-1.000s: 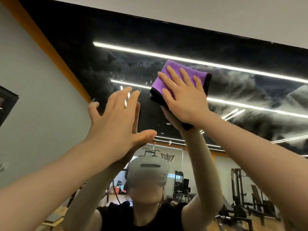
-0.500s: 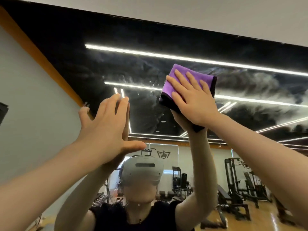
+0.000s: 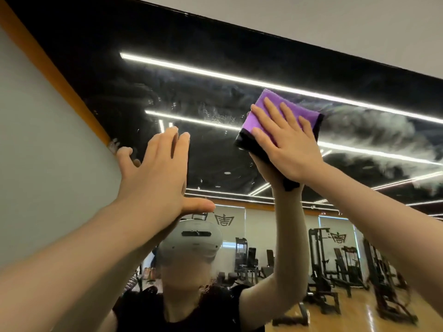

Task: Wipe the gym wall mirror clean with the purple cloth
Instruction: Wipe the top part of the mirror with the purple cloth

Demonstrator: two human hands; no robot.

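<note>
Mid-wipe, upper part of the large wall-mounted gym mirror [image 3: 215, 164]. My right hand [image 3: 291, 147] presses the folded purple microfibre cloth with black edging [image 3: 284, 109] flat on the glass, fingers [image 3: 272, 111] straight and spread over it, not curled round it. The cloth sits high on the mirror, right of centre, at the edge of a cloudy white smear patch [image 3: 374, 135] that runs off to the right.

My left hand [image 3: 155, 178] is raised flat beside it, fingers straight and close together, thumb out, holding nothing. I cannot tell whether the palm actually touches the glass or hovers just off it.

Step, as I judge it: clearing haze and droplets [image 3: 211, 113] in the top band. Next move likely calls for sweeping the cloth right through the smear with even pressure, keeping it flat so the black edge does not drag streaks, then back left over the droplets.

Counts: one cloth, one mirror, two hands, one large smear patch, one scatter of droplets. The reflection shows gym machines [image 3: 335, 264] and a white headset [image 3: 194, 238], reflected only.
</note>
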